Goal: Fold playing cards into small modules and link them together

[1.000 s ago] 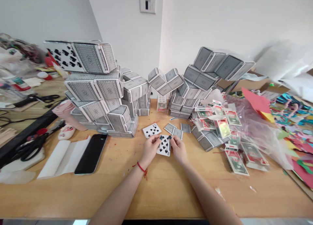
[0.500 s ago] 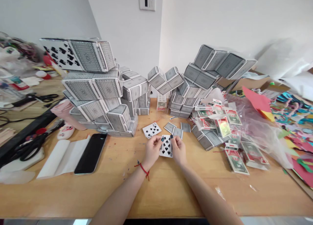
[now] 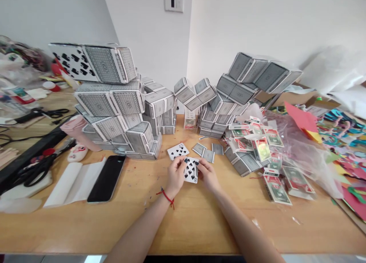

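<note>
Between my hands is a playing card [image 3: 190, 171], an eight of spades, face toward me and raised a little over the wooden table. My left hand [image 3: 176, 175] pinches its left edge, thumb on the face. At the upper right edge, my right hand [image 3: 208, 173] grips the card with thumb and fingertips. Just beyond lies a face-up spade card [image 3: 177, 151] on the table. Beside it are several grey-backed cards [image 3: 204, 152] lying face down. Blocks built from folded cards form a tall stack on the left [image 3: 114, 103] and another on the right [image 3: 237, 88].
Opened card boxes [image 3: 261, 146] pile up at the right beside clear plastic and coloured paper [image 3: 300, 118]. On the left lie a black phone [image 3: 106, 179], a white paper roll [image 3: 64, 185] and black scissors [image 3: 42, 169]. A V-shaped card block [image 3: 195, 95] bridges the stacks at the back.
The eight of spades has shifted slightly left and up, tilting a little. My right hand's fingers have moved along its right edge. The stacks look the same.
</note>
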A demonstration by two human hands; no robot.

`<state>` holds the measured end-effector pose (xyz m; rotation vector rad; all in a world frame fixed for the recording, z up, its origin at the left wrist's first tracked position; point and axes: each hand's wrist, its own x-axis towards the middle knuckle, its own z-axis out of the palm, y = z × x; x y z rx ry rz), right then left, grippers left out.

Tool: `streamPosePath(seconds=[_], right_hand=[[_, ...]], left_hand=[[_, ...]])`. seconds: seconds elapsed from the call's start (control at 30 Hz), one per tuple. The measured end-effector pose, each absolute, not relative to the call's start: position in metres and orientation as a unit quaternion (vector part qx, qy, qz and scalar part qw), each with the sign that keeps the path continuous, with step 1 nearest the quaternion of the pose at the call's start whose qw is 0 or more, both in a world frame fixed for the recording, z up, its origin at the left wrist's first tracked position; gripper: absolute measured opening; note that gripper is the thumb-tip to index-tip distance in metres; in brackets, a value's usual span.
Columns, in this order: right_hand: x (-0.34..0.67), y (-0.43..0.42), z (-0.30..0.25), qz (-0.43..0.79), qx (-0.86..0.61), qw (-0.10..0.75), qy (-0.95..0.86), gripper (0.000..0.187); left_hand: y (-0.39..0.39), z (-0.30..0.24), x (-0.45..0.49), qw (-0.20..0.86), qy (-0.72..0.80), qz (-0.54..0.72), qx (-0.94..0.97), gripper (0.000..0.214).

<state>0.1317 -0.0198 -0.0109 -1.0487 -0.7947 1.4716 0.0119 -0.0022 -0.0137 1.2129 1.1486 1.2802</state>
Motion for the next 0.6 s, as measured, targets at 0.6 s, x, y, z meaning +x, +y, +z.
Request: streamPosePath(seconds=[0.6], right_hand=[[0.138, -0.02, -0.007, 0.682, -0.387, 0.541, -0.303, 0.022]], left_hand=[[0.0, -0.006, 0.002, 0.458, 0.445, 0.51, 0.576, 0.011]])
